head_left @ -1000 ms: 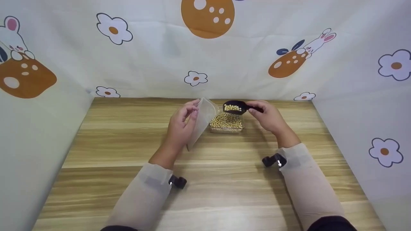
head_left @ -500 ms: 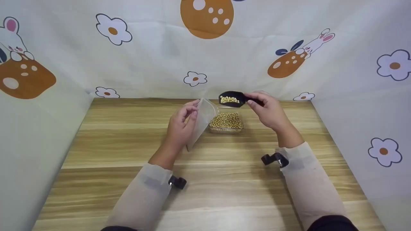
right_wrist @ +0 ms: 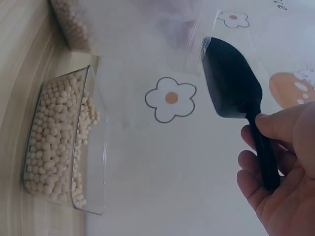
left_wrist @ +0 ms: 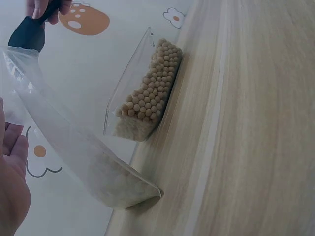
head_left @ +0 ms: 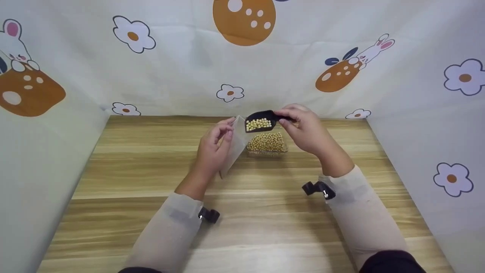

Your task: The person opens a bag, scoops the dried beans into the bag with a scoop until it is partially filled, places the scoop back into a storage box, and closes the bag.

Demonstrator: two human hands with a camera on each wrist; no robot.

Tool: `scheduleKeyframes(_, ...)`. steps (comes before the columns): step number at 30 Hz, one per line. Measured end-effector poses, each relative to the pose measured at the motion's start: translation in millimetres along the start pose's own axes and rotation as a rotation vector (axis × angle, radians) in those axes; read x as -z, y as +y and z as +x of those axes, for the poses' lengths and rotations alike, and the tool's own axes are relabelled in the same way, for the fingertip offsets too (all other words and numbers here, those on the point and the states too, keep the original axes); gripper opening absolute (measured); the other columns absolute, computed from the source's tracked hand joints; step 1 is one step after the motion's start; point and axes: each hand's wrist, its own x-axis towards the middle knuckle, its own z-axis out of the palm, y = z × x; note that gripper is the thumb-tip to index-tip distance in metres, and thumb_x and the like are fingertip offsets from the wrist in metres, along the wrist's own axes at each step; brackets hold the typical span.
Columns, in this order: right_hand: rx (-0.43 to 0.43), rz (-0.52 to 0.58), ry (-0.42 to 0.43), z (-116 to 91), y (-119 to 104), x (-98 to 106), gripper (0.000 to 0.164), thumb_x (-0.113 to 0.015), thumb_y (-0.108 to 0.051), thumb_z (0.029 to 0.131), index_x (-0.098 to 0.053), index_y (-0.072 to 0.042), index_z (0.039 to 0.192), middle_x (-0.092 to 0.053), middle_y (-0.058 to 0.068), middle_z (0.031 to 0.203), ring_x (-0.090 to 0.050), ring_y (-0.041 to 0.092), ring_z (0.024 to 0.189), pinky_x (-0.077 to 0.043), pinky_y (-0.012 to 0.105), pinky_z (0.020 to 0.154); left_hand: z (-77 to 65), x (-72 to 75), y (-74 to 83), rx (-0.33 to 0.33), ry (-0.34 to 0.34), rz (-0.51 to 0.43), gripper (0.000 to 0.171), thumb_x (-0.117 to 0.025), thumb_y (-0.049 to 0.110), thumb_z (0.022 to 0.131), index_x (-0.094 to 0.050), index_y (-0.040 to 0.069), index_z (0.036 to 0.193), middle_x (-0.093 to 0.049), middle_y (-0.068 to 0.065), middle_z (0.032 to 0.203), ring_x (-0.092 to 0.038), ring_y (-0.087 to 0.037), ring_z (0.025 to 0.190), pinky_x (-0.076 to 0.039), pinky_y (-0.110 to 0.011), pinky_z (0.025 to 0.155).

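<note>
My left hand [head_left: 214,148] pinches the upper edge of a translucent pouch [head_left: 235,146], which stands on the table with its mouth spread. In the left wrist view, soybeans show through the bottom of the pouch [left_wrist: 93,157]. My right hand [head_left: 308,131] grips the handle of a black scoop [head_left: 265,115]. Soybeans [head_left: 258,124] lie in the scoop's bowl, and its tip is right at the pouch's mouth. Just right of the pouch, a clear rectangular container [right_wrist: 88,142] holds many more soybeans [head_left: 267,142].
The wood-grain table [head_left: 151,167] runs back to a pale cloth backdrop [head_left: 182,76] printed with flowers and rabbits. Similar cloth hangs along both sides. A small black camera mount sits on each wrist, the right one [head_left: 318,189] hanging inward.
My right hand has lifted the loaded scoop from above the container and carried it left to the pouch's mouth. The left hand and the pouch have stayed in place.
</note>
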Motion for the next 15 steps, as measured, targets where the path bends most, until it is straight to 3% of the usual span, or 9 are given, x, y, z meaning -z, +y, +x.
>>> scheduleKeyframes(5, 0.057, -0.093, -0.025, 3.1, -7.9, -1.1, 0.030, -0.066, -0.011, 0.105, -0.075, -0.008, 0.134, -0.073, 0.010, 0.132, -0.064, 0.031, 0.129, -0.053, 0.047, 0.115, -0.5, -0.2, -1.4, -0.019, -0.001, -0.012, 0.018, -0.058, 0.016, 0.111, -0.068, 0.003, 0.116, -0.067, -0.004, 0.150, -0.061, -0.020, 0.142, -0.050, -0.030, 0.122)
scheduleKeyframes(15, 0.092, -0.200, -0.047, 9.7, -20.4, -0.8, 0.030, -0.068, -0.012, 0.105, -0.075, -0.010, 0.134, -0.074, 0.007, 0.130, -0.062, 0.032, 0.129, -0.047, 0.048, 0.116, -0.6, -0.7, -2.0, -0.030, 0.003, -0.044, 0.015, -0.059, 0.015, 0.110, -0.069, 0.005, 0.116, -0.067, -0.004, 0.150, -0.061, -0.021, 0.142, -0.049, -0.033, 0.123)
